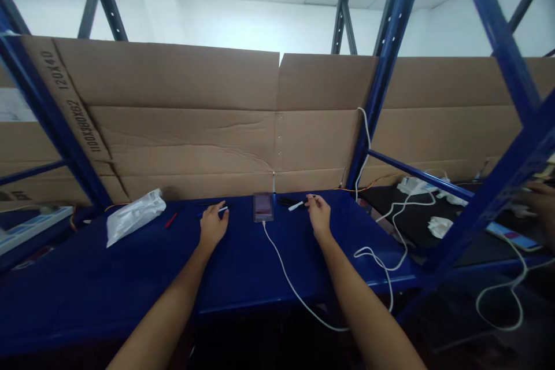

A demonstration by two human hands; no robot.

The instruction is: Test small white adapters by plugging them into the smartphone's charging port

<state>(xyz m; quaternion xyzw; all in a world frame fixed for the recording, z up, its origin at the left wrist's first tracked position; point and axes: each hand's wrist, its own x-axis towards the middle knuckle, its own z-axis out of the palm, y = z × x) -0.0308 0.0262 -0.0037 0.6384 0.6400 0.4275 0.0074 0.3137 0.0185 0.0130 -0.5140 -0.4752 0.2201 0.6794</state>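
Both my arms reach forward over a dark blue shelf surface [130,277]. My left hand [212,225] is closed around a thin stick-like tool with a white tip [222,208]. My right hand [319,213] pinches a similar thin tool, whose white tip [296,206] points left. Between the hands lies a small dark phone-like device [263,207] with a lit screen. A white cable [286,272] runs from its near edge toward me and off the shelf's front edge.
A cardboard wall [182,121] backs the shelf. A white plastic bag [134,214] and a red pen [170,219] lie at left. Blue rack posts [381,81] stand on both sides. Right of the post are white cables [403,208], chargers and another person's hand [537,199] near a phone.
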